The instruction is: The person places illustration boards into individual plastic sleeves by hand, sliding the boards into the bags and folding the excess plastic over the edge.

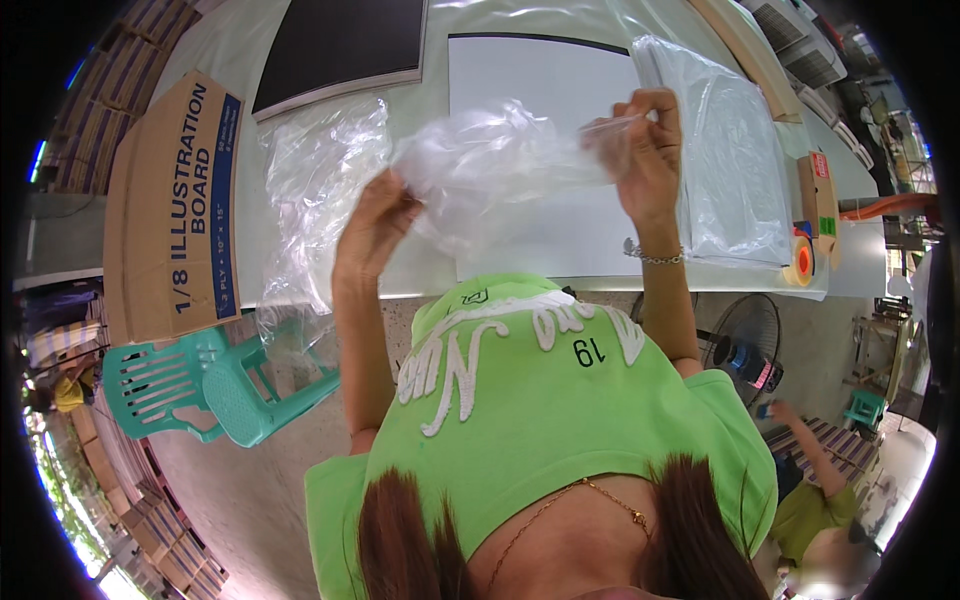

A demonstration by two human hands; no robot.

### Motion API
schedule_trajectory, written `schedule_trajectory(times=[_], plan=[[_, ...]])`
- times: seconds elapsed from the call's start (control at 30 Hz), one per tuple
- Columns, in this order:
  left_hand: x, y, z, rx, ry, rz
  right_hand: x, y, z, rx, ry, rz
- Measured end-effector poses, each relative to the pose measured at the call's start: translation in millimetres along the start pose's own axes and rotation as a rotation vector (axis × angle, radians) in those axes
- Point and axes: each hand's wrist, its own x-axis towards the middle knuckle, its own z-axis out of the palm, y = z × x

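A crinkled clear plastic bag is stretched in the air between my two hands, over the table. My left hand pinches its left end, fingertips pressed together. At the other end, my right hand is raised and closed on the plastic, blurred slightly by motion. Beneath the bag lies a large white board with a dark far edge. Left of it is a loose pile of clear plastic bags, partly hanging off the table's near edge. Flatter clear plastic bags are stacked on the right.
A stack of black boards sits at the far left. A cardboard carton stands at the table's left end, near green plastic chairs. Tape rolls lie at the right edge. A fan and another person are on the right.
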Motion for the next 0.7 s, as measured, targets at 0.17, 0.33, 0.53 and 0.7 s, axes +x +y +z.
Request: schedule_trajectory(times=[0.17,0.33,0.53,0.7], plan=[[15,18,-7,0.683,0.391,0.640,-3,-5,-2,-0.164,0.197,0.185],[-5,14,97,1.228,-0.087,0.735,2,18,31,-0.051,0.216,0.258],[32,-5,63,0.882,-0.315,0.356,1,5,20,-0.113,-0.198,0.826],[39,19,66,-0.028,0.261,0.029,-36,8,-10,0.233,-0.339,0.633]])
